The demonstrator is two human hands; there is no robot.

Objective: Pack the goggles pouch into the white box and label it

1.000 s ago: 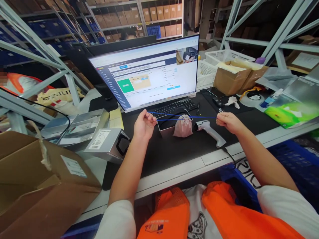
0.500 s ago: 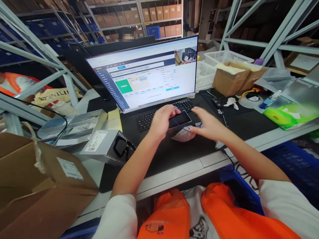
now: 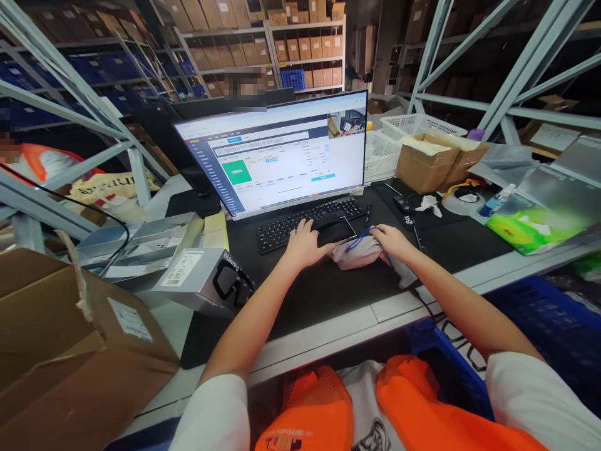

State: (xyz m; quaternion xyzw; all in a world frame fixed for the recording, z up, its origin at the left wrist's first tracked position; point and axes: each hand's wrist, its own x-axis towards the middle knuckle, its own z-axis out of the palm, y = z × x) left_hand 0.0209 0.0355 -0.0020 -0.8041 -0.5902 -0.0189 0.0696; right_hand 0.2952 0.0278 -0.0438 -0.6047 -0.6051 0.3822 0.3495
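A small grey drawstring pouch (image 3: 357,255) with a blue cord lies on the black desk mat (image 3: 305,307). My right hand (image 3: 393,242) is closed on the pouch at its right end, by the cord. My left hand (image 3: 306,245) is held flat with its fingers apart, beside the front edge of the keyboard (image 3: 277,233). Its thumb points toward the pouch, and whether it touches the pouch I cannot tell. Just beyond the hands is a dark flat object (image 3: 335,230) with a light rim, partly over the keyboard.
A lit monitor (image 3: 291,156) stands behind the keyboard. To the left are a grey box with printed glasses (image 3: 206,282) and an open cardboard carton (image 3: 84,332). On the right lie a mouse (image 3: 402,204), a tape roll (image 3: 464,199) and a green tissue pack (image 3: 519,225).
My left hand has let go of the blue cord and dropped open toward the keyboard. My right hand has closed at the pouch's right end, and more of the pouch shows.
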